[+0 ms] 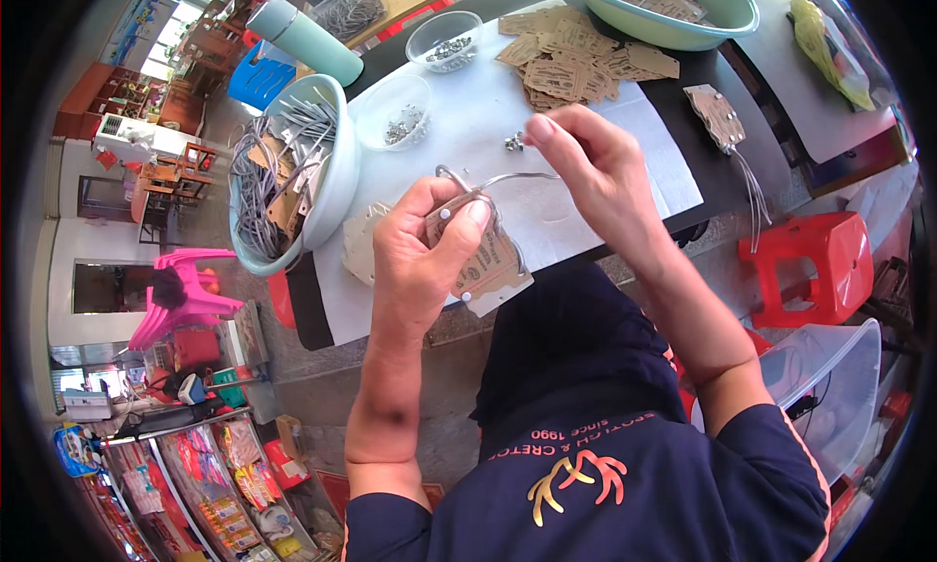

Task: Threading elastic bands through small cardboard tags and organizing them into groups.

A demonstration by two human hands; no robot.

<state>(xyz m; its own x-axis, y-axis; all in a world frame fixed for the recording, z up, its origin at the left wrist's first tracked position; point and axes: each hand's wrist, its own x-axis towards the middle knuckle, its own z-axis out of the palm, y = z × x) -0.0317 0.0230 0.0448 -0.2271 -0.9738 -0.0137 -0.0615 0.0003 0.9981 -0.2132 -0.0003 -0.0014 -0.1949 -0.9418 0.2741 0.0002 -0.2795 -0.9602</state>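
A brown cardboard card with grey cord looped at its top is pinched between the thumb and fingers of my left hand. White round fasteners show on the card. From the loop, the cord runs right and reaches the edge of my right hand. Its thumb and forefinger are curled together above a small cluster of metal pieces on the white sheet. What lies between those fingertips is hidden. More cards lie partly beneath my left hand.
Two clear bowls with metal pieces, one nearer and one farther, stand beyond my hands. A basin of grey cords is at left, beside a green bottle. Cards are heaped at the back. A red stool stands right.
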